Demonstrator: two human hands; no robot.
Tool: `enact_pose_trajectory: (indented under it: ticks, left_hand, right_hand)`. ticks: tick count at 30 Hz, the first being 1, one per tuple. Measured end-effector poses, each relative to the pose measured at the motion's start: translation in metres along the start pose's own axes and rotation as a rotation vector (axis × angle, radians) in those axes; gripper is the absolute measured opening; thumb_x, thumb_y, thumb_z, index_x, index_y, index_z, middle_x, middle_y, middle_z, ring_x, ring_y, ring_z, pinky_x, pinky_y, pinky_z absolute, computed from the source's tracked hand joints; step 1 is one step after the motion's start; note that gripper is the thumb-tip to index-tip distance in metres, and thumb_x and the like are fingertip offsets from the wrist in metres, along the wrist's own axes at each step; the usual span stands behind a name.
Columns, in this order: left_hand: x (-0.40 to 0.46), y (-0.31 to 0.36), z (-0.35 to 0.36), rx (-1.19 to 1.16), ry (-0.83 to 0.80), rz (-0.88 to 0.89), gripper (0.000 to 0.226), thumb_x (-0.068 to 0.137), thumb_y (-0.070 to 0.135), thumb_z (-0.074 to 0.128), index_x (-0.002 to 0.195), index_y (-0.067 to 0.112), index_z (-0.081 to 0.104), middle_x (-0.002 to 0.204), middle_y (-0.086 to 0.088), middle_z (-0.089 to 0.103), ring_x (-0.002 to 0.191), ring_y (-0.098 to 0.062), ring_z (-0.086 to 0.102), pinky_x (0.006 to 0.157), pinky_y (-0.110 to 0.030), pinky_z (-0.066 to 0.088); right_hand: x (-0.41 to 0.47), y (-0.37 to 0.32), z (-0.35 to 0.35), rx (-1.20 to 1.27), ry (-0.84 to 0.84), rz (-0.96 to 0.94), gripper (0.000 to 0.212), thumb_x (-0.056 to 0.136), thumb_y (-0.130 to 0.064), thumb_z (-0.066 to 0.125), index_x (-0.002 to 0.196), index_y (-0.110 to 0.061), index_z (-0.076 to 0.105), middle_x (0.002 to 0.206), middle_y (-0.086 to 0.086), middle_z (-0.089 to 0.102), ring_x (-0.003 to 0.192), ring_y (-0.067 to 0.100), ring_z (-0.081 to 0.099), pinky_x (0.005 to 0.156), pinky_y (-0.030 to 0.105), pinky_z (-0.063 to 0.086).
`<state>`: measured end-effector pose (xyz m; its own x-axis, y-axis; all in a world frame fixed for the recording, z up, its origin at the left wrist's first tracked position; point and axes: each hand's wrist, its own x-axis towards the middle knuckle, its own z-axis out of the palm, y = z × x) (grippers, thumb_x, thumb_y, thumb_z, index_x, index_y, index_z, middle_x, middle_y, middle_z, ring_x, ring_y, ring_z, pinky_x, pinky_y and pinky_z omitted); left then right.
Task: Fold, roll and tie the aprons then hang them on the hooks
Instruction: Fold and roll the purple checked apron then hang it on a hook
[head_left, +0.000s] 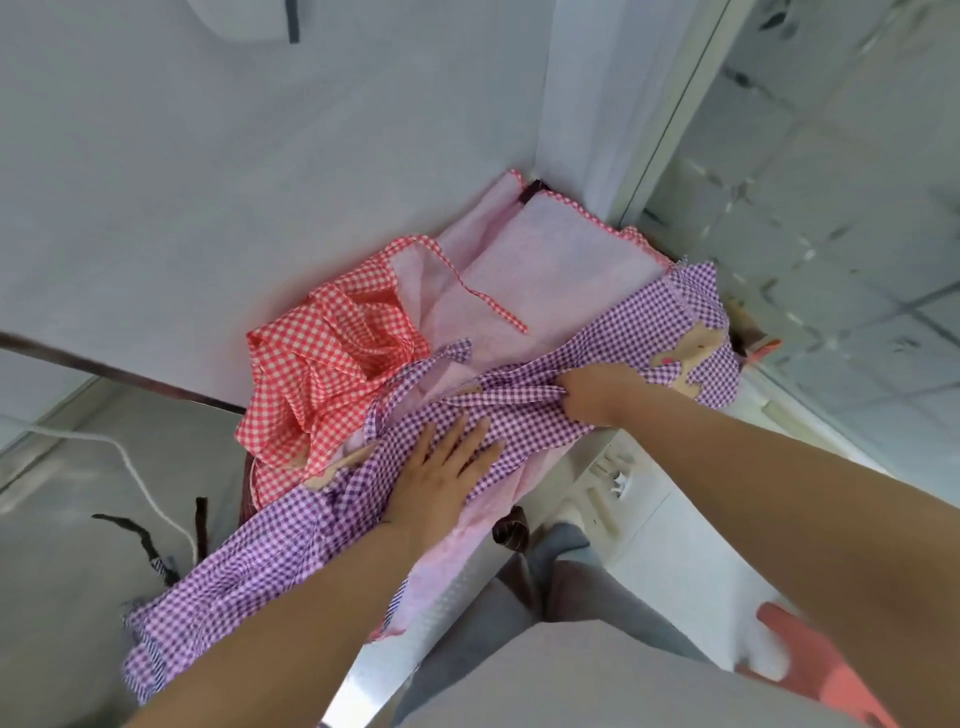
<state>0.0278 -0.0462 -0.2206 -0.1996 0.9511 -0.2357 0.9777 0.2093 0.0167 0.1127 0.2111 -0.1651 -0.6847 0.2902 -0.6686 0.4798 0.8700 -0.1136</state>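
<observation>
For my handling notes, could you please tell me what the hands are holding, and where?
The right hand grips a bunched fold of the purple checked apron near its middle; the left hand only presses flat on it.

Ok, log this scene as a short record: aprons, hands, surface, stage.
purple apron: spread on top, partly bunched, one end hanging off the near-left edge
red apron: crumpled behind it, pale underside showing
left hand: flat on the purple apron, fingers straight
right hand: grips a gathered fold of the purple apron
surface: small table in a wall corner, mostly covered
stage: folding under way; nothing rolled or tied; no hooks in view
</observation>
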Motion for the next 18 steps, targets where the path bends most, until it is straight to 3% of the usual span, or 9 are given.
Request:
enact_pose_trajectory:
  ticks: [2,4,6,8,10,12,15,18]
  left_hand:
    - [0.002,0.001,-0.004,-0.007,-0.024,0.023,0.101,0.071,0.030,0.074,0.153,0.025,0.015,0.160,-0.006,0.018,0.145,-0.030,0.020,0.114,-0.052,0.013]
    - [0.014,0.003,-0.013,-0.036,0.015,0.000,0.084,0.081,0.031,0.065,0.152,0.022,0.020,0.159,-0.007,0.021,0.145,-0.029,0.024,0.114,-0.051,0.016]
    - [0.034,0.011,-0.022,-0.104,0.050,-0.075,0.063,0.095,0.039,0.042,0.150,0.018,0.022,0.157,-0.007,0.024,0.144,-0.027,0.027,0.114,-0.051,0.022]
    - [0.053,0.022,-0.031,-0.207,-0.014,-0.201,0.062,0.097,0.045,0.027,0.149,0.013,0.025,0.156,-0.008,0.028,0.143,-0.026,0.029,0.114,-0.052,0.027]
    - [0.068,0.029,-0.032,-0.258,-0.046,-0.291,0.069,0.095,0.051,0.018,0.151,0.011,0.022,0.158,-0.008,0.021,0.146,-0.027,0.021,0.117,-0.051,0.019]
    - [0.076,0.029,-0.025,-0.268,-0.084,-0.343,0.077,0.090,0.061,0.001,0.153,0.015,0.001,0.160,-0.002,-0.005,0.148,-0.025,-0.002,0.120,-0.048,0.006]
    - [0.081,0.024,-0.015,-0.302,-0.078,-0.382,0.081,0.081,0.071,-0.019,0.148,0.026,-0.017,0.156,0.003,-0.022,0.145,-0.023,-0.020,0.118,-0.046,-0.007]
    - [0.081,0.022,-0.012,-0.289,-0.091,-0.376,0.076,0.080,0.072,-0.019,0.146,0.035,-0.021,0.156,0.002,-0.026,0.143,-0.025,-0.026,0.114,-0.044,-0.014]
  right_hand:
    - [0.000,0.004,-0.001,0.054,-0.011,0.016,0.037,0.097,-0.029,0.036,0.124,-0.016,0.058,0.116,0.007,0.064,0.103,0.025,0.061,0.093,0.038,0.048]
    - [0.004,0.006,-0.002,0.047,0.018,0.010,0.042,0.098,-0.038,0.035,0.127,-0.017,0.057,0.119,0.007,0.063,0.106,0.026,0.060,0.097,0.040,0.048]
    - [0.008,0.005,-0.003,0.017,0.037,-0.017,0.044,0.099,-0.043,0.032,0.122,-0.016,0.060,0.114,0.007,0.065,0.101,0.025,0.061,0.093,0.038,0.049]
    - [0.012,0.001,-0.004,-0.056,0.065,-0.054,0.043,0.102,-0.041,0.030,0.114,-0.015,0.062,0.106,0.005,0.066,0.095,0.023,0.061,0.082,0.035,0.050]
    - [0.015,0.000,-0.006,-0.088,0.103,-0.056,0.040,0.101,-0.040,0.031,0.107,-0.016,0.062,0.098,0.002,0.065,0.085,0.021,0.058,0.071,0.033,0.049]
    - [0.016,0.001,-0.009,-0.098,0.124,-0.028,0.032,0.097,-0.039,0.038,0.106,-0.017,0.060,0.085,-0.003,0.059,0.077,0.019,0.054,0.064,0.030,0.045]
    - [0.017,0.017,-0.015,-0.214,0.139,-0.017,0.020,0.093,-0.025,0.045,0.108,-0.016,0.055,0.074,-0.006,0.046,0.073,0.018,0.051,0.064,0.031,0.040]
    - [0.018,0.058,-0.030,-0.215,0.090,0.089,0.019,0.093,-0.018,0.049,0.106,-0.014,0.062,0.093,0.003,0.062,0.089,0.023,0.060,0.074,0.033,0.041]
